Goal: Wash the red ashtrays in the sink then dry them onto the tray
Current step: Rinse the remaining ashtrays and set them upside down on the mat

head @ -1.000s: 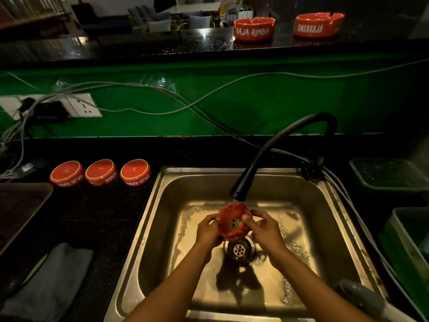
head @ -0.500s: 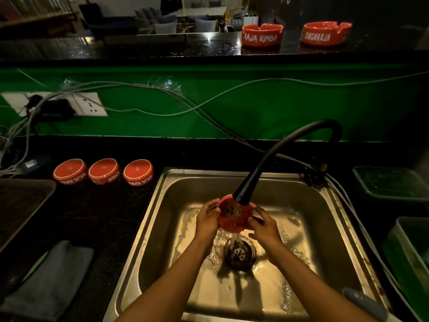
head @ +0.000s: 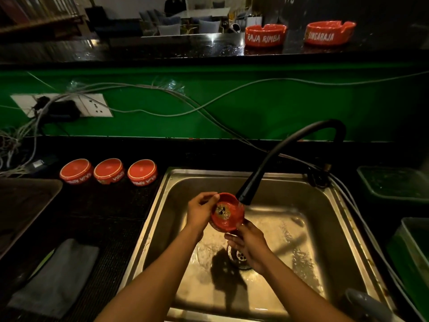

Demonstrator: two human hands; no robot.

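The left hand (head: 200,211) grips a tilted ashtray (head: 227,212) under the tap (head: 243,198), fingers curled round its rim. The right hand (head: 249,246) touches its lower edge, fingers loosely bent.

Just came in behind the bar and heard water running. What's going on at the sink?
A person is washing a red ashtray over the steel sink, holding it tilted at the black tap's spout. The left hand grips its rim; the right hand is just below it. Dark specks show inside the ashtray. Three more ashtrays sit upside down on the counter to the left, two stand on the upper ledge, and a grey cloth lies beside the sink.
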